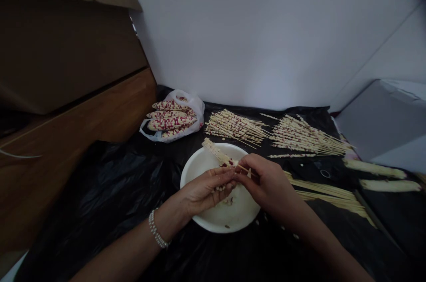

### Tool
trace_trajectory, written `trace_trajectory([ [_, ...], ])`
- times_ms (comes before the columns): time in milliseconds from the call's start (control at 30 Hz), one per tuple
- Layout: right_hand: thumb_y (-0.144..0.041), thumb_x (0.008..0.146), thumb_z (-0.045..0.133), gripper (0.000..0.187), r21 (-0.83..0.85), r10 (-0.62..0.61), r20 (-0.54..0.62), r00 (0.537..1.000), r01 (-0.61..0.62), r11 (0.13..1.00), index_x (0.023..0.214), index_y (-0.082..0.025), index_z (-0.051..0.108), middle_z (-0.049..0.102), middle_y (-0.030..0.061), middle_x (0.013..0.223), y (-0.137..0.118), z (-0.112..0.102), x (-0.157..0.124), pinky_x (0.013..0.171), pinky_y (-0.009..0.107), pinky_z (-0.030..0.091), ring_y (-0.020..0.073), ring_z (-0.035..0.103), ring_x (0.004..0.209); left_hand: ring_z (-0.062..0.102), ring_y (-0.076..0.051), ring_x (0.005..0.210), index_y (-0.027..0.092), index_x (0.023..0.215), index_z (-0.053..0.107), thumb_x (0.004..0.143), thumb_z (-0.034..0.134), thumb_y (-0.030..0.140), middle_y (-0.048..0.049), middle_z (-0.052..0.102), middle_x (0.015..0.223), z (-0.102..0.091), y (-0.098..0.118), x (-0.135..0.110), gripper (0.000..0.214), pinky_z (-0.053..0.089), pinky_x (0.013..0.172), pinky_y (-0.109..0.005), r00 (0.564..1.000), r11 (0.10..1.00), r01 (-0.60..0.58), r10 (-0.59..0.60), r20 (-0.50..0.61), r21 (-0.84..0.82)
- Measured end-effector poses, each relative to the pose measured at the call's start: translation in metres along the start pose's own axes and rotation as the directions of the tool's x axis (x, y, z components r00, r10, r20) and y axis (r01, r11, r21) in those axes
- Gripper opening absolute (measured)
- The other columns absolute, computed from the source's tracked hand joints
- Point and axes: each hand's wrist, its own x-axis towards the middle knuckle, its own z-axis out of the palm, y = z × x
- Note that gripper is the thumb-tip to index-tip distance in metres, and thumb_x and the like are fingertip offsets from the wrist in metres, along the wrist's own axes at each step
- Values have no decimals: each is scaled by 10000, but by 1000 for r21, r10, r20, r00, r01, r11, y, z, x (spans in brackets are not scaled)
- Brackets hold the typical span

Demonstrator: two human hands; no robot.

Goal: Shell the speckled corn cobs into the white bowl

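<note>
Both hands meet over a white bowl with a few loose kernels on its bottom. My left hand is closed with its fingertips pinched together, and pale corn kernels show between its curled fingers. My right hand grips a thin wooden skewer, whose tip meets the left fingertips. What sits at that tip is hidden. Just beyond the hands, a partly stripped corn cob leans across the bowl's far rim, a few dark red kernels left near its lower end.
A white plastic bag holds several speckled corn cobs. Two piles of kernel-threaded skewers lie behind the bowl. Bare skewers and stripped cobs lie at right. Black plastic sheeting covers the surface; a wooden panel stands left.
</note>
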Motion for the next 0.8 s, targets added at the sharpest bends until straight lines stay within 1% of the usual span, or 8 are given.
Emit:
trace_trajectory([
  [200, -267, 845, 614, 81, -7, 27, 92, 995, -27, 1000, 818, -215, 558, 599, -30, 704, -3, -13, -3, 531, 224, 339, 99, 494, 566, 656, -76, 613, 51, 879, 729, 797, 698, 77, -75, 705, 738, -9, 2, -1, 91, 499, 624, -141, 989, 988, 44, -64, 130, 151],
  [300, -320, 855, 630, 132, 0, 42, 140, 989, -42, 999, 832, -220, 547, 608, -30, 725, -3, -16, -4, 527, 223, 344, 102, 505, 573, 647, -83, 583, 58, 844, 723, 800, 695, 87, -66, 686, 689, -10, 1, -1, 59, 484, 582, -147, 986, 983, 66, -91, 141, 172],
  [367, -364, 862, 632, 166, -6, 66, 146, 987, -65, 998, 897, -225, 550, 620, -30, 740, -3, -17, -4, 529, 228, 353, 109, 520, 571, 660, -85, 606, 64, 837, 715, 806, 668, 46, -66, 694, 718, -9, 2, 0, 59, 495, 592, -141, 994, 994, 56, -64, 89, 97],
  [467, -406, 899, 586, 234, -59, 88, 99, 991, -82, 995, 1046, -232, 536, 644, -21, 784, -5, -19, -4, 551, 238, 370, 126, 558, 609, 697, -96, 750, 77, 912, 701, 841, 598, 3, -76, 720, 851, -5, 8, 1, 146, 532, 692, -136, 998, 991, -59, 56, -32, -120],
  [533, -388, 965, 471, 180, -102, 85, 78, 993, -77, 992, 1022, -232, 539, 652, -5, 807, -8, -19, -5, 587, 250, 388, 142, 582, 669, 702, -103, 813, 90, 1034, 677, 871, 555, 6, -76, 720, 922, -3, 14, 2, 220, 552, 726, -146, 986, 956, -136, 106, -129, -259],
  [600, -326, 1005, 352, 235, -134, 69, 66, 995, -60, 989, 921, -227, 547, 650, 15, 809, -11, -18, -5, 631, 266, 407, 155, 591, 720, 705, -108, 806, 105, 1173, 630, 896, 526, 23, -73, 713, 938, -2, 18, 3, 307, 567, 699, -152, 974, 916, -180, 113, -199, -360],
  [700, -241, 986, 344, 261, -202, 46, 48, 998, -35, 979, 869, -214, 576, 653, 42, 835, -12, -13, -7, 679, 289, 429, 170, 607, 769, 710, -114, 767, 134, 1300, 565, 927, 494, 57, -66, 702, 919, 0, 21, 3, 387, 578, 647, -157, 971, 880, -188, 99, -218, -437],
  [800, -179, 942, 383, 247, -293, 52, 63, 997, -31, 956, 894, -203, 624, 662, 53, 843, -12, -8, -8, 668, 293, 437, 181, 631, 773, 706, -108, 737, 145, 1321, 555, 931, 504, 74, -59, 703, 899, 1, 20, 3, 399, 583, 642, -159, 974, 876, -177, 91, -206, -450],
])
